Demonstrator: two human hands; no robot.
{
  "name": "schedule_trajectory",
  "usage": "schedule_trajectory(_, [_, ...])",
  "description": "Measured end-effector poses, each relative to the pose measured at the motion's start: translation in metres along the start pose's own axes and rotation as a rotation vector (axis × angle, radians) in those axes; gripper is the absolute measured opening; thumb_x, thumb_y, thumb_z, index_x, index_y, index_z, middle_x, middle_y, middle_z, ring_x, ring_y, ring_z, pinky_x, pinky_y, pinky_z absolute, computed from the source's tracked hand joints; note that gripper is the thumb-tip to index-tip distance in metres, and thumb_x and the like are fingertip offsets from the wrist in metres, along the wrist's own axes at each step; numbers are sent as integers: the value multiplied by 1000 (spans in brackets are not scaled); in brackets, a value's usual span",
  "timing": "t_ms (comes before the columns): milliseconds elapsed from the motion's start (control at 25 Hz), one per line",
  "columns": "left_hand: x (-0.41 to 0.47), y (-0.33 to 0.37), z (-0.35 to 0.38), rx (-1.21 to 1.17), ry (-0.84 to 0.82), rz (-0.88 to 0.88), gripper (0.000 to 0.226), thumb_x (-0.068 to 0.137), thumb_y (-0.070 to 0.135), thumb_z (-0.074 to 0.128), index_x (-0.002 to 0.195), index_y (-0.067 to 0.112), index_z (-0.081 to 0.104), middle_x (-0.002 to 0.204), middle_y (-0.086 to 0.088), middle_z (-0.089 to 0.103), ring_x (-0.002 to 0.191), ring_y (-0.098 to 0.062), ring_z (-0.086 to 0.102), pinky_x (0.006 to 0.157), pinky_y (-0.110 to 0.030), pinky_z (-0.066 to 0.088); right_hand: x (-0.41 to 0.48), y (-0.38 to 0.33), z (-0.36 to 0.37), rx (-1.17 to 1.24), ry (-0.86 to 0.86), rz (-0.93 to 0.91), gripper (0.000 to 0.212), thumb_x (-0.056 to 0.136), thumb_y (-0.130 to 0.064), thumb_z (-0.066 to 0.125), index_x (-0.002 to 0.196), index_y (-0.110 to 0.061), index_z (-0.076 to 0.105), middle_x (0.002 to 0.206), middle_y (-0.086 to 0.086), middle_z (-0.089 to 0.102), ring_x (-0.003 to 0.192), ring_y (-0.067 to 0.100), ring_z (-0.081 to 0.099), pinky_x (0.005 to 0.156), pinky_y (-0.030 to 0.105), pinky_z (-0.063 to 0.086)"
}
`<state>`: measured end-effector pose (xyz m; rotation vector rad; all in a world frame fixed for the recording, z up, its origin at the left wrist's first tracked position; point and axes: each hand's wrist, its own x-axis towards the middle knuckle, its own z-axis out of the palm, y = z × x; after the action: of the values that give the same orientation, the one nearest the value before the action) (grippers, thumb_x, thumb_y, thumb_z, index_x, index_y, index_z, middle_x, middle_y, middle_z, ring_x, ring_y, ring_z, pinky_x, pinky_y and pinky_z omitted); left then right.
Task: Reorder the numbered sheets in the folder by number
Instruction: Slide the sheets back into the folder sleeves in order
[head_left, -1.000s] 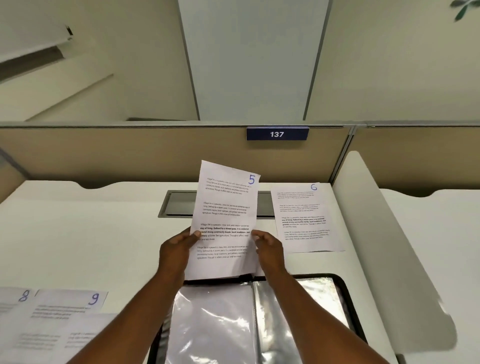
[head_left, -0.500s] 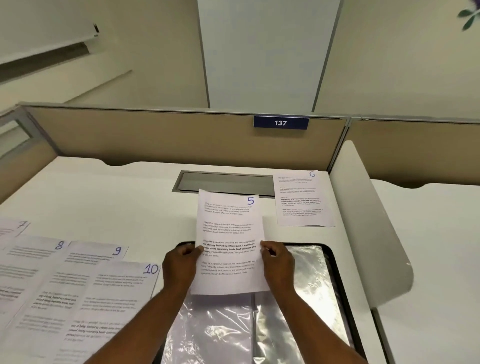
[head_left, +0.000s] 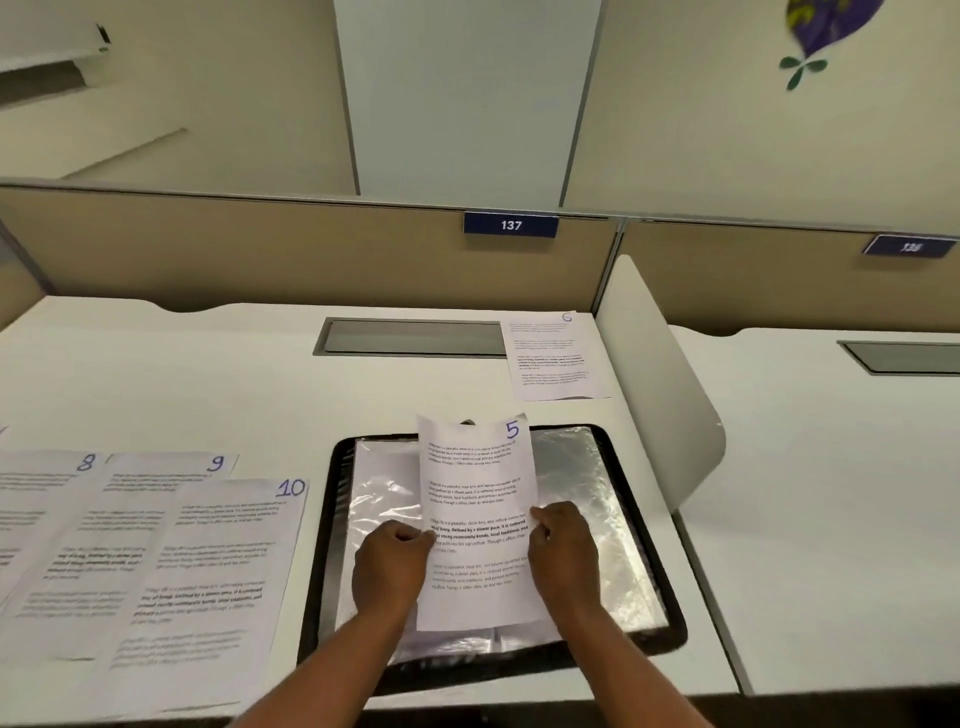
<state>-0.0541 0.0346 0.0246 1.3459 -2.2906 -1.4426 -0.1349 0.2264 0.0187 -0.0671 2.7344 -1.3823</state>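
A printed sheet numbered 5 (head_left: 475, 499) is held above the open black folder (head_left: 652, 525) with clear plastic sleeves. My left hand (head_left: 389, 566) pinches the sheet's left edge and my right hand (head_left: 563, 556) pinches its right edge, about halfway up. The sheet hangs over the folder's middle and hides the spine. Sheet 6 (head_left: 553, 358) lies flat at the back right of the desk. Sheets 8 (head_left: 41, 499), 9 (head_left: 150, 499) and 10 (head_left: 218, 571) lie overlapping to the left of the folder.
The white desk (head_left: 182, 384) has a grey cable slot (head_left: 410, 336) at the back. A white curved divider (head_left: 660, 395) stands right of the folder. A beige partition with a blue label 137 (head_left: 510, 225) closes the back.
Both hands have brought sheet 5 down and towards me, from upright above the desk to low over the open folder. The view has tilted down, showing more sheets on the left.
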Motion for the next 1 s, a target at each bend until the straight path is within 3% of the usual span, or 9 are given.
schedule_trajectory(160, [-41, -10, 0, 87, -59, 53, 17, 83, 42, 73, 77, 28, 66, 78, 13, 67, 74, -8, 61, 66, -29, 47, -45, 7, -1, -104, -33, -48, 7, 99, -19, 58, 100, -25, 62, 99, -12, 59, 90, 5, 59, 74, 16, 44])
schedule_trajectory(240, [-67, -16, 3, 122, -94, 102, 19, 83, 44, 70, 77, 28, 64, 78, 13, 66, 73, -8, 60, 63, -27, 46, -71, 14, 0, -179, -43, -86, 12, 100, -23, 60, 108, -22, 68, 102, -12, 58, 93, 6, 57, 76, 17, 46])
schedule_trajectory(480, [-120, -18, 13, 229, -126, 279, 19, 86, 47, 68, 81, 29, 62, 77, 14, 65, 68, -4, 57, 52, -21, 33, -111, 8, -19, -271, -42, -157, 26, 99, -13, 58, 121, -16, 72, 104, -6, 56, 95, 11, 59, 82, 23, 50])
schedule_trajectory(640, [-141, -16, 26, 270, -132, 421, 19, 87, 44, 66, 79, 28, 62, 76, 12, 65, 70, -7, 60, 63, -27, 45, -117, 5, -34, -203, -44, -37, 18, 95, -18, 58, 109, -17, 69, 102, -8, 61, 93, 8, 62, 71, 15, 47])
schedule_trajectory(800, [-157, -9, 42, 288, -143, 473, 20, 92, 41, 57, 77, 27, 57, 73, 10, 62, 70, -13, 61, 73, -36, 51, -107, 11, -49, -189, -95, -5, 23, 90, -38, 64, 78, -21, 74, 87, -6, 73, 76, 4, 70, 63, 24, 58])
schedule_trajectory(1000, [-187, -3, 74, 274, -151, 462, 15, 94, 37, 56, 81, 29, 54, 74, 11, 57, 69, -12, 58, 67, -31, 48, -100, 31, -77, -234, -114, 14, 23, 88, -33, 71, 105, -18, 77, 109, -4, 71, 101, 13, 70, 81, 27, 59])
